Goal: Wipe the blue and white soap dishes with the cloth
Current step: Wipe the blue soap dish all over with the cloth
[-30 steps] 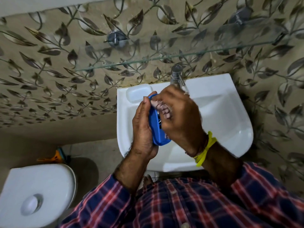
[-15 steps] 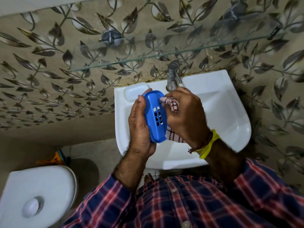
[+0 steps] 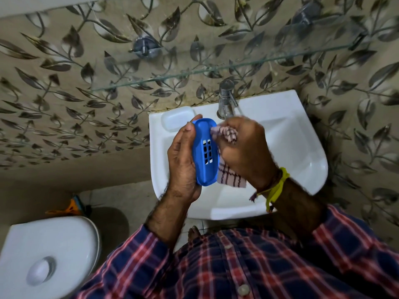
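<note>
Left hand (image 3: 183,160) grips the blue soap dish (image 3: 205,152) above the white washbasin (image 3: 298,147), palm along the dish's 9 o'clock long edge, fingertips curled over its 12 o'clock end. Dish is tipped on its side, hollow face turned toward 3 o'clock. Grid of rectangular drain slots shows in its lower middle. No soap visible in it.

Right hand (image 3: 244,147) holds the checked cloth (image 3: 228,134), fingers curled round it. A bunched corner of the cloth touches the dish's inner face near its 12 o'clock end. The cloth's loose tail hangs at 6 o'clock below the hand, just beside the dish's lower end. Yellow band (image 3: 278,186) plus thin threads on the right wrist.

White soap dish (image 3: 176,120) sits on the basin's ledge at 10 o'clock from the blue dish, flat, hollow up, looks empty, just beside the left fingertips; cannot tell if touching. Metal tap (image 3: 225,98) at 12 o'clock of the basin, its spout just above the right knuckles. Basin bowl below the hands holds nothing I can make out; much of it is hidden by hands.

Glass shelf (image 3: 216,70) runs across the leaf-pattern tiled wall (image 3: 64,83) at 12 o'clock above the tap. White toilet cistern lid (image 3: 47,251) with a round flush button at 7 o'clock. Orange item (image 3: 69,209) on the floor just beyond it, blurred. Plaid shirt sleeves (image 3: 237,266) fill the 6 o'clock edge.
</note>
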The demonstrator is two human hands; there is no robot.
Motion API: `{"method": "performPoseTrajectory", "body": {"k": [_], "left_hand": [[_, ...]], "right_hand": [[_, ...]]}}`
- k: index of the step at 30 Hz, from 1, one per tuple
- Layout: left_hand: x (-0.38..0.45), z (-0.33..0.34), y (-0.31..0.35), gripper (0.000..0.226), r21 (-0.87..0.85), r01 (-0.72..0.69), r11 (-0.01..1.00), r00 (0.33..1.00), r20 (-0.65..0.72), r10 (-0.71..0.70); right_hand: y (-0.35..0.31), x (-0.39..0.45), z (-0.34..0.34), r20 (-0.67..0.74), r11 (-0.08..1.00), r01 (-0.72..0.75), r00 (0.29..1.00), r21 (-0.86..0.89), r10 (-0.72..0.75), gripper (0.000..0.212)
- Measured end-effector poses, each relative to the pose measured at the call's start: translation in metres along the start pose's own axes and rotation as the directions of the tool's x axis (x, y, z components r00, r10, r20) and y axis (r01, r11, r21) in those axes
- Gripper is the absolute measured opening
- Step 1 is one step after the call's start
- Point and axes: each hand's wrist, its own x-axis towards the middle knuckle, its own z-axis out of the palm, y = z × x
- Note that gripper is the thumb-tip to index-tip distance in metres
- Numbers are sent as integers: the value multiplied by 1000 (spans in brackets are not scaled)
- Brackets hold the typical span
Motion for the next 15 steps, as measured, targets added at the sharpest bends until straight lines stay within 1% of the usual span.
{"method": "performPoseTrajectory", "body": {"k": [1,2,4,6,7,10,11,15], "left_hand": [[1,1,0,68,0,6,1000,1000,16,-6],[2,1,0,70,-3,13,1000,1000,28,-13],[4,-2,0,71,-2,13,1000,999,41,-13],[5,-7,-2,65,6,6,1000,1000,30,-6],[5,-7,-2,62,10,8,1000,999,35,-8],[4,-4,-4,69,17,25,1000,998,64,-26],[3,-4,-5,71,8,30,1000,997,68,-30],[8,-7,-2,63,-36,18,999,999,28,-17]], "right_hand": [[-1,7,1,-40,1000,-2,999,10,3,6],[-1,11,2,-51,1000,-6,999,8,6,6],[1,8,2,-10,1000,-7,1000,7,7,8],[2,-4,1,61,1000,-15,998,10,15,11],[1,-8,1,56,1000,-15,998,15,14,11],[3,4,4,-66,996,-69,995,52,72,7],[3,9,4,-61,994,-90,994,58,93,7],[7,-5,4,111,997,-78,991,26,74,9]]}}
